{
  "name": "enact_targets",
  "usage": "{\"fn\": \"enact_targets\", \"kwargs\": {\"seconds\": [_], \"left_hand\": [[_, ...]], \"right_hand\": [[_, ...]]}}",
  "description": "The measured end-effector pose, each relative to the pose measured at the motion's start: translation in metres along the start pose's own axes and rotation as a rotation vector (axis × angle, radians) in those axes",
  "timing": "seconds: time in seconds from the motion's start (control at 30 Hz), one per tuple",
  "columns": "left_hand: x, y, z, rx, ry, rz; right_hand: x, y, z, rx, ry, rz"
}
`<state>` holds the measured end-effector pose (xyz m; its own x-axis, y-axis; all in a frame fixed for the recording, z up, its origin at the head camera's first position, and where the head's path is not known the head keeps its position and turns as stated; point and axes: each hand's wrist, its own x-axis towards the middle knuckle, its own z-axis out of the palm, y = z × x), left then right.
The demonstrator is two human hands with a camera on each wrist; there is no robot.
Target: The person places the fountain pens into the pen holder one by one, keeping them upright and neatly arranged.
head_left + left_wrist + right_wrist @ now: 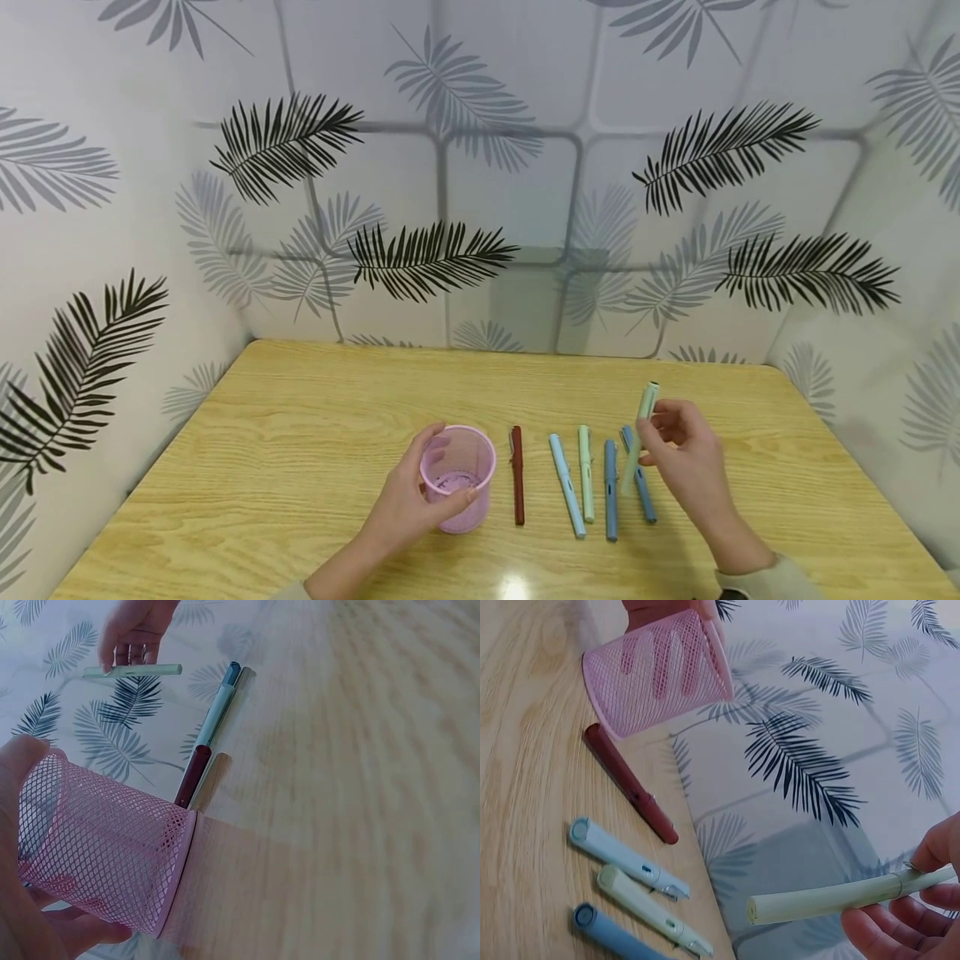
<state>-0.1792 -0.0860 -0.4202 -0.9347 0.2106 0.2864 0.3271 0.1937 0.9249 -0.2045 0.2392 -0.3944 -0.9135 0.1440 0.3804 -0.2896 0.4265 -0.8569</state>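
Note:
My left hand [408, 492] grips a pink mesh pen cup [112, 840] around its side; the cup stands upright on the table. In my right hand [686, 450] a light green pen [825, 898] is pinched between thumb and fingers, raised above the other pens. Below it on the wood lie a blue pen [647, 496] and, just left, another blue pen [611, 492]. Farther left come a second light green pen [587, 475], a light blue pen [567, 483] and a dark red pen [518, 475] close to the cup. Inside the cup no pens show.
The wooden table [300, 417] carries the pens in a loose row, roughly parallel. Behind it rises a wall [510, 200] with a leaf pattern, and patterned walls flank both sides. A glare spot lies on the front part of the table.

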Motion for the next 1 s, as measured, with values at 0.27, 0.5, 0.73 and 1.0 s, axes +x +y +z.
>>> {"fn": "enact_targets", "kwargs": {"seconds": [0.27, 0.5, 0.73, 1.0], "left_hand": [[0.002, -0.015, 0.002, 0.008, 0.008, -0.002], [0.005, -0.037, 0.002, 0.044, 0.014, 0.016], [0.006, -0.035, 0.001, 0.057, 0.017, 0.014], [0.005, -0.034, 0.002, 0.051, 0.018, 0.000]], "right_hand": [[-0.001, -0.012, 0.011, 0.124, 0.026, -0.094], [-0.001, -0.028, 0.023, 0.237, 0.033, -0.152], [-0.002, -0.035, 0.039, 0.322, 0.016, -0.198], [-0.007, -0.034, 0.056, 0.410, -0.021, -0.218]]}}
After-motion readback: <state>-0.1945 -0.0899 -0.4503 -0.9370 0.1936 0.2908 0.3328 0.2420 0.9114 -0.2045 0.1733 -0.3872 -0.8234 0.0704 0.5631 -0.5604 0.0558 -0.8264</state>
